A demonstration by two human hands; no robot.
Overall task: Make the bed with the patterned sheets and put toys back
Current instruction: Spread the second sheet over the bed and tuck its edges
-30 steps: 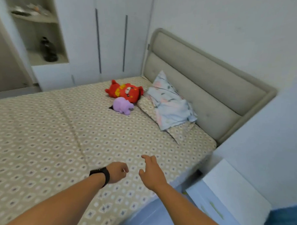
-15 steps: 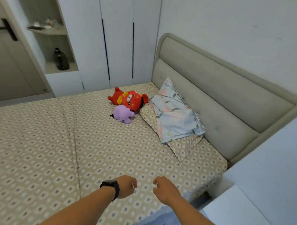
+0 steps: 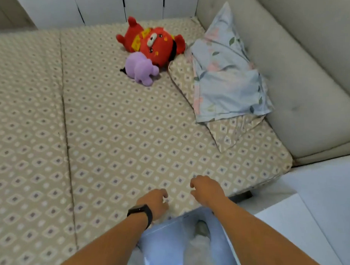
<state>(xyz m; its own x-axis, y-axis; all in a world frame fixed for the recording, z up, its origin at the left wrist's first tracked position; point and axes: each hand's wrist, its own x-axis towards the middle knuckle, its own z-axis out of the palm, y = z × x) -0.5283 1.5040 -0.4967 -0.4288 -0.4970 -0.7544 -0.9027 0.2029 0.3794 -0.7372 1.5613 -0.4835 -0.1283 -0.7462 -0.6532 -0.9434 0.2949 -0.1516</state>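
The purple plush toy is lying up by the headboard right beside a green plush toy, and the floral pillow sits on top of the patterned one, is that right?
Not quite: the head view shows the purple plush toy touching a red plush toy, not a green one. The rest holds: they lie near the headboard, and the floral pillow rests on the patterned pillow.

- The patterned sheet (image 3: 120, 134) is seen as matt woven cloth.
- At 12 o'clock, plush fabric is shown on the red toy (image 3: 153, 43).
- The headboard (image 3: 303, 81) is upholstered, smooth.

place: home bedroom | signs: bed (image 3: 130, 130), padded headboard (image 3: 301, 77), pillows (image 3: 227, 78), wardrobe doors (image 3: 103, 7)
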